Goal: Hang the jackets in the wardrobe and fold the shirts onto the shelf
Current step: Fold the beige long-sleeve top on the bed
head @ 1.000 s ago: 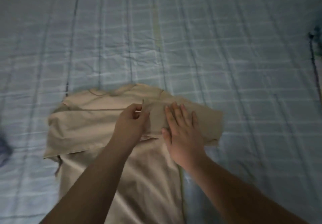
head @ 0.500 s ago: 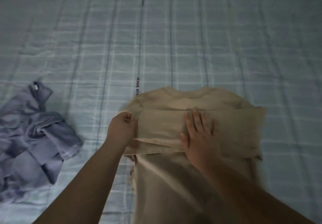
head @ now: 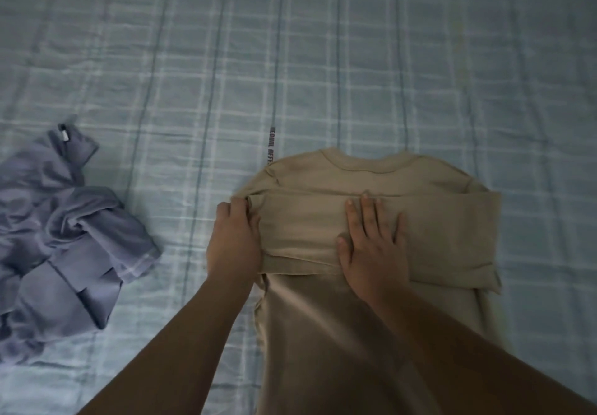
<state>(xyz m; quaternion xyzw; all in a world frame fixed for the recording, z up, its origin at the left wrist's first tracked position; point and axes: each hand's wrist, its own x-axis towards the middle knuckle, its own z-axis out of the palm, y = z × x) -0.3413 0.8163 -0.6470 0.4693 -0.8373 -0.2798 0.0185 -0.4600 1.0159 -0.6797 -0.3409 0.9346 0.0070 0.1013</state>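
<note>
A beige shirt [head: 329, 334] lies flat on the bed, collar away from me, with both sleeves folded across its chest in a band. My left hand [head: 234, 240] curls over the left edge of that band, fingertips tucked at the fold. My right hand [head: 371, 249] lies flat, fingers spread, pressing the middle of the folded sleeves. The shirt's lower part runs toward me under my forearms.
A crumpled lavender garment [head: 61, 243] sits in a heap to the left of the shirt. Everything rests on a light blue checked bedsheet [head: 323, 59] with a line of print near the collar.
The view swung so the shirt sits right of centre and the lavender garment came into sight. My left hand slid out to the shirt's left edge; my right hand stays pressed flat.
</note>
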